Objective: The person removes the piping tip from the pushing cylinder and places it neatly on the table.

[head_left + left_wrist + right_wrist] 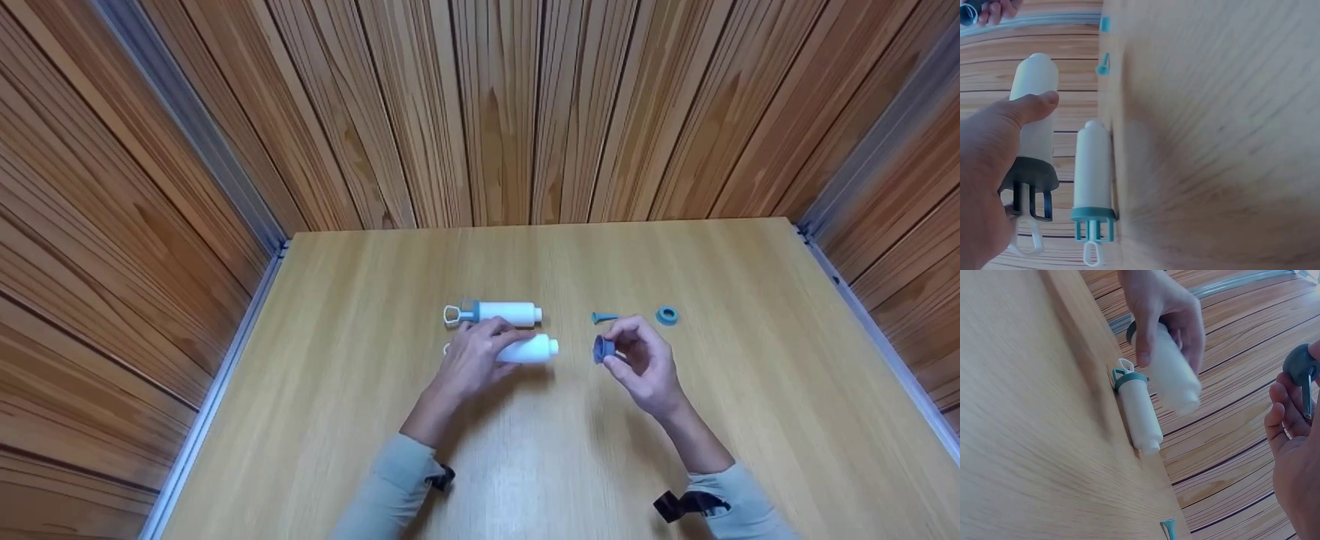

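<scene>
My left hand (474, 358) grips a white syringe-like cylinder (534, 349) above the table, its narrow neck toward the right. In the left wrist view this cylinder has a dark collar (1030, 173) and a looped white handle (1030, 242). Between thumb and fingers, my right hand (651, 369) pinches a dark blue-grey cup-shaped nozzle (602, 349); the right wrist view shows a thin stem (1306, 396) on it. A gap separates the nozzle from the cylinder's neck. Just behind the left hand lies a second white cylinder (508, 313) with a teal collar (1093, 214) and looped handle.
A small teal funnel-shaped tip (604, 317) lies on the table behind the right hand. To its right is a teal ring (667, 315). Wooden panels (495, 112) wall the table's back and sides, with metal rails (217, 382) along the side edges.
</scene>
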{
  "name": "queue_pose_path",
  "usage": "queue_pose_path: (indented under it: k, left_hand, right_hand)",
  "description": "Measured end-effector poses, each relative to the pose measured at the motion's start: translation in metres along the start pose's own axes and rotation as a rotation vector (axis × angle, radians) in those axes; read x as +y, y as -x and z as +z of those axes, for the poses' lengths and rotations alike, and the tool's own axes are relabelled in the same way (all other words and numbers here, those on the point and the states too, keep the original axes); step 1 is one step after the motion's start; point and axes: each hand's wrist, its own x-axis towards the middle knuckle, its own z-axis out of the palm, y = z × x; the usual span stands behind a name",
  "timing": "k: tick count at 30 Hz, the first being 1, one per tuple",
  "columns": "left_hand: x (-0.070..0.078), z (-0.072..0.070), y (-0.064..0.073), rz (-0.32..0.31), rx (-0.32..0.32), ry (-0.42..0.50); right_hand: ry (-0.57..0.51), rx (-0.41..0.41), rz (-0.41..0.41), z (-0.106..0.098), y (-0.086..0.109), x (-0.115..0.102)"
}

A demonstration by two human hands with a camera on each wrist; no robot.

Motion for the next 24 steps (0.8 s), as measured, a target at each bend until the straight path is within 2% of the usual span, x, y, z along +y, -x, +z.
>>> queue_pose_path:
  k: [6, 11, 17, 24]
  left_hand:
    - [-0.008, 0.004, 0.001, -0.072, -0.081, 0.044]
    - [-0.011, 0.008, 0.001, -0.108, -0.165, 0.062]
    - [-0.013, 0.012, 0.000, -0.115, -0.267, 0.042]
    - [-0.015, 0.018, 0.000, -0.125, -0.320, 0.034]
  right_hand:
    - [0.005, -0.001, 0.009, -0.001, 0.001, 0.000]
    - [-0.001, -0.008, -0.004, -0.001, 0.002, 0.001]
    - [-0.015, -0.003, 0.001, 0.000, 0.001, 0.000]
    - [-0.024, -0.001, 0.007, -0.001, 0.001, -0.001]
